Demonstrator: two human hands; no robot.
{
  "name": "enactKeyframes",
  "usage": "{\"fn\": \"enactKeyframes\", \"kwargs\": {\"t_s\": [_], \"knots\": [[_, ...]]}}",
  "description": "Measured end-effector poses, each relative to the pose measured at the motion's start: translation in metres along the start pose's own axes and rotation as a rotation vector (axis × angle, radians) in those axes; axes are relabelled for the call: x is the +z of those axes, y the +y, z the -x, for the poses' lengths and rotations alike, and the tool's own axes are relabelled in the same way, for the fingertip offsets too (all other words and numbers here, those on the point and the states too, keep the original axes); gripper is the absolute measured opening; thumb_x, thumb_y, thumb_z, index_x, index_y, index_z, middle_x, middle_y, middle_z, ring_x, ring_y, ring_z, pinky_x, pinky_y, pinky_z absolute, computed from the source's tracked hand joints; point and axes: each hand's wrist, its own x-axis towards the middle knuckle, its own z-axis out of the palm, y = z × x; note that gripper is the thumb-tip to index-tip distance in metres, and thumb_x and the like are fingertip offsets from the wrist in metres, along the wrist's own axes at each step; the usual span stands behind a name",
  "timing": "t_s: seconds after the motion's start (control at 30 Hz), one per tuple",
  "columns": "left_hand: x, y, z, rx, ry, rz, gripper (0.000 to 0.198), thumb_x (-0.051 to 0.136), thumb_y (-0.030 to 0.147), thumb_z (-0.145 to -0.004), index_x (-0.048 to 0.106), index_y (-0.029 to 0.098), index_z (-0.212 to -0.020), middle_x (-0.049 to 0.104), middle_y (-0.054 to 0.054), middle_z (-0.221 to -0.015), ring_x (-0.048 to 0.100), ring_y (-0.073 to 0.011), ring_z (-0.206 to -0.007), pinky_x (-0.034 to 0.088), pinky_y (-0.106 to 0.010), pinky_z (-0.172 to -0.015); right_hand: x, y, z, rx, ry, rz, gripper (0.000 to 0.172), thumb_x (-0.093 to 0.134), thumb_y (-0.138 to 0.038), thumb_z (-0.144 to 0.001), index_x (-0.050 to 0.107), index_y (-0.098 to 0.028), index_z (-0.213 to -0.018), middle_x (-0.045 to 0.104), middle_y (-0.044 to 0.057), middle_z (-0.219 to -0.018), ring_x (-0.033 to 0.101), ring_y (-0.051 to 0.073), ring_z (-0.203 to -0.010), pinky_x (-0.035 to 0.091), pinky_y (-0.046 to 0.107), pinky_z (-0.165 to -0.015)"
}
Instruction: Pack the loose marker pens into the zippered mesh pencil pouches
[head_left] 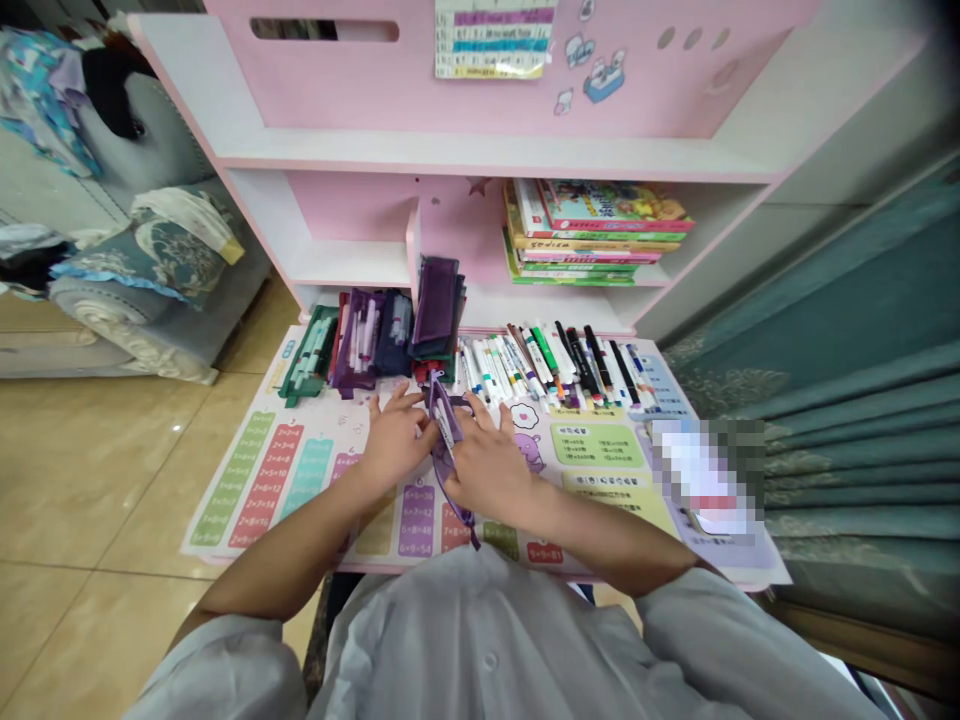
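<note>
A purple mesh zip pouch [442, 465] stands on edge in front of me, its top parted, with white marker pens [445, 421] showing inside. My left hand [396, 436] pinches its left side with thumb and bent finger, other fingers spread. On the other side my right hand [491, 462] grips the pouch, its outer fingers stretched toward the back; part of the pouch is hidden under it. Just behind lies a stack of flat purple and dark pouches [436, 305]. To the right, loose marker pens [517, 365] lie in a row.
Filled pouches, one green [309, 355], one purple [358, 345] and one navy [395, 330], lie at the back left. Books [592, 235] are piled on the pink-and-white desk shelf. A blurred-out flat object [709, 480] lies at the right edge, near a teal curtain [847, 400].
</note>
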Motion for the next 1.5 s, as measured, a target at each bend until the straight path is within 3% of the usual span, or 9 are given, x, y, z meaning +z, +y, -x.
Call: {"fn": "enactKeyframes", "kwargs": {"t_s": [0.23,0.47,0.6,0.67,0.73,0.9,1.1,1.5], "knots": [[0.003,0.000,-0.001,-0.016,0.003,-0.024,0.025,0.055,0.027,-0.085,0.068,0.020,-0.064,0.067,-0.009,-0.129,0.045,-0.0320,-0.138,0.022,-0.066,-0.113,0.021,0.006,-0.019,0.044,-0.029,0.077,0.046,0.058,-0.033,-0.083,0.069,-0.011,-0.122,0.039,0.023,-0.153,0.017,0.043,-0.148,0.018,0.071,-0.112],[0.002,0.000,-0.001,-0.015,0.009,-0.014,0.024,0.055,0.027,-0.085,0.068,0.021,-0.065,0.067,-0.009,-0.129,0.044,-0.0318,-0.138,0.022,-0.065,-0.113,0.021,0.013,-0.022,0.025,0.042,-0.016,0.033,0.060,-0.031,-0.082,0.075,-0.015,-0.106,0.049,0.022,-0.145,0.025,0.043,-0.144,0.021,0.071,-0.110],[0.002,-0.001,-0.001,-0.002,-0.002,-0.010,0.026,0.055,0.028,-0.085,0.067,0.020,-0.064,0.066,-0.008,-0.130,0.043,-0.0338,-0.139,0.021,-0.067,-0.112,0.009,0.033,-0.030,0.080,0.267,-0.185,0.022,0.059,-0.033,-0.083,0.076,-0.020,-0.079,0.057,0.010,-0.140,0.035,0.035,-0.140,0.029,0.057,-0.111],[0.003,-0.001,0.000,-0.006,-0.003,-0.006,0.026,0.055,0.029,-0.085,0.067,0.020,-0.064,0.066,-0.008,-0.130,0.043,-0.0342,-0.139,0.021,-0.068,-0.112,0.006,0.049,-0.040,0.192,0.455,-0.190,0.023,0.057,-0.031,-0.084,0.075,-0.020,-0.076,0.057,0.010,-0.140,0.032,0.034,-0.142,0.029,0.055,-0.111],[0.003,-0.001,0.000,-0.015,-0.002,-0.001,0.025,0.056,0.029,-0.085,0.067,0.020,-0.064,0.066,-0.009,-0.130,0.044,-0.0335,-0.138,0.021,-0.068,-0.113,0.009,0.066,-0.052,0.314,0.540,-0.136,0.022,0.059,-0.031,-0.083,0.076,-0.018,-0.079,0.053,0.013,-0.143,0.026,0.038,-0.144,0.025,0.060,-0.111],[0.003,-0.002,-0.001,-0.025,-0.009,-0.004,0.025,0.056,0.029,-0.085,0.066,0.020,-0.064,0.066,-0.009,-0.130,0.043,-0.0321,-0.139,0.022,-0.067,-0.113,0.025,0.090,-0.071,0.442,0.434,-0.020,0.029,0.063,-0.034,-0.081,0.076,-0.011,-0.093,0.049,0.021,-0.144,0.024,0.044,-0.143,0.024,0.068,-0.107],[0.004,-0.003,-0.001,-0.023,-0.005,0.004,0.025,0.056,0.029,-0.085,0.066,0.021,-0.064,0.067,-0.008,-0.129,0.044,-0.0312,-0.139,0.021,-0.066,-0.115,0.031,0.091,-0.075,0.463,0.355,0.052,0.035,0.062,-0.036,-0.083,0.075,-0.009,-0.101,0.048,0.022,-0.144,0.027,0.044,-0.141,0.025,0.069,-0.107],[0.003,-0.002,-0.001,-0.022,-0.003,0.006,0.024,0.056,0.029,-0.085,0.067,0.021,-0.065,0.067,-0.010,-0.129,0.044,-0.0319,-0.138,0.022,-0.066,-0.114,0.035,0.097,-0.080,0.452,0.266,0.011,0.036,0.059,-0.035,-0.080,0.076,-0.009,-0.098,0.051,0.022,-0.142,0.027,0.042,-0.141,0.025,0.069,-0.107]]}}
